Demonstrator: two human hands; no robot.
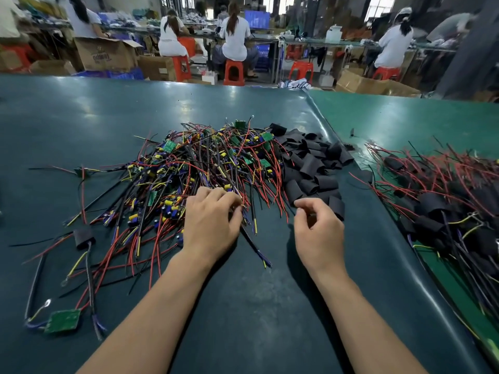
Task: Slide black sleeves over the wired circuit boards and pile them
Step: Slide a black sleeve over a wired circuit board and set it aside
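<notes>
A big heap of wired circuit boards (pixel 194 168), green boards with red, black and yellow wires, lies in the middle of the dark mat. To its right sits a pile of empty black sleeves (pixel 310 166). My left hand (pixel 210 222) rests on the heap's near edge, its fingers curled into a bundle of wires. My right hand (pixel 318 233) hovers beside the sleeve pile with fingers curled and thumb near the forefinger; nothing shows inside it. At the far right lies a pile of sleeved boards (pixel 445 201).
One sleeved board (pixel 84 238) and one bare green board (pixel 63 321) lie apart at the near left. The dark mat (pixel 243 306) ends at a raised fold on the right, over a green table (pixel 405 117). People sit on red stools at benches beyond.
</notes>
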